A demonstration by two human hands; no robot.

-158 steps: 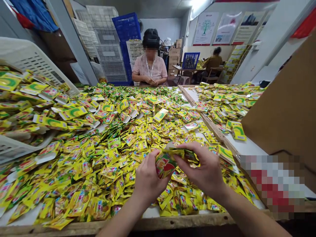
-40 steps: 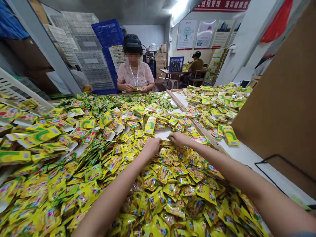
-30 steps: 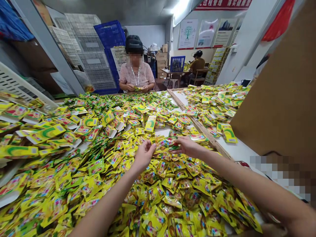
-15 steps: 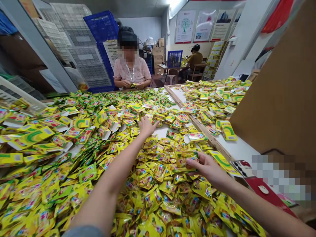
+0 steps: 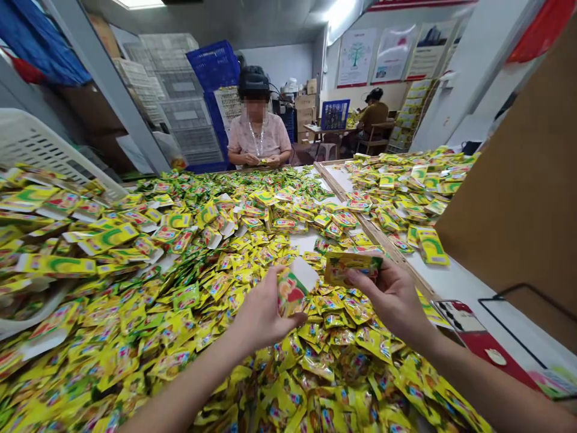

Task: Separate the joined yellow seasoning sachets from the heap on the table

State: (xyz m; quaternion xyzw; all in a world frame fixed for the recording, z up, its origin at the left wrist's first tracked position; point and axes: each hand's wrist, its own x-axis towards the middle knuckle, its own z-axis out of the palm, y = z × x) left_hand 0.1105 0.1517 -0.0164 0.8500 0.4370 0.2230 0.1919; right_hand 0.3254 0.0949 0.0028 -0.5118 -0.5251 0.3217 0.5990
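While over piled sachets [image 5: 148, 319], both hands [image 5: 264, 316] [image 5: 392, 297], one packet [image 5: 292, 290] [image 5: 350, 267] each

A white-topped desk [image 5: 453, 282], divided by a raised wooden strip [image 5: 376, 231], lies heaped on both sides with yellow foil sachets [image 5: 315, 367] and flat printed cartons [image 5: 431, 246], a red printed card [image 5: 484, 346] lying near its right edge.

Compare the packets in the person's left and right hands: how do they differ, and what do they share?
The left-hand packet stands nearly upright in the left hand, while the right-hand packet lies nearly level in the right hand. It shows a white flap and red-orange picture; the right-hand packet looks mostly yellow. Both are held above the heap of yellow sachets.
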